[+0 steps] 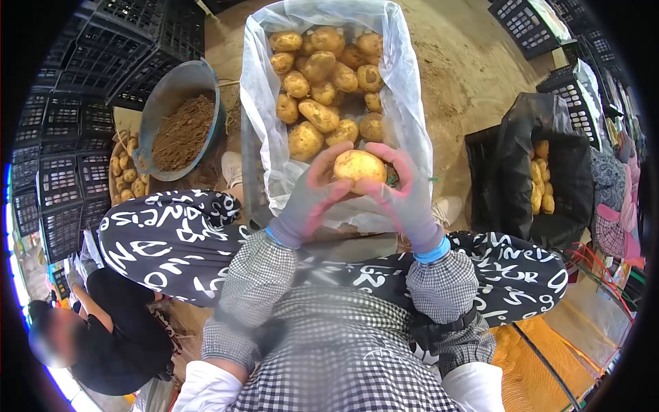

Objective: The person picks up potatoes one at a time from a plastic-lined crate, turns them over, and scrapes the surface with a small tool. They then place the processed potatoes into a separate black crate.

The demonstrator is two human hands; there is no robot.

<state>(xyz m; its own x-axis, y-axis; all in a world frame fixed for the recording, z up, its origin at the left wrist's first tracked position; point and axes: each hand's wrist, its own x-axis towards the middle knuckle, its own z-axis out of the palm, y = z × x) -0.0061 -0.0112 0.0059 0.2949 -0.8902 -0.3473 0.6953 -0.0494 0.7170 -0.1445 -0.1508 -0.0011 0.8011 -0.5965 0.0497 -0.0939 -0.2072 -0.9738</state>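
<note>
Held potato (359,169): sides partly hidden by L hand (317,185) & R hand (403,185). Lined crate (405,89), 12 o'clock: floor mostly hidden under loose spuds (320,66). Black bag (500,161), 3 o'clock: contents (536,187), prob. potatoes, partly hidden. Co-worker (122,336), 8 o'clock: head (56,335) blurred. Crate stack (113,44), 10 o'clock: cut off by lens edge.

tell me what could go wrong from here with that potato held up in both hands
The potato sits between the fingers of the left grip and right grip, so it might slip and bruise on the other potatoes.

The loose liner comes close to the wrists and could snag.

The tub of soil stands near the left foot; a kick might spill it.
</note>
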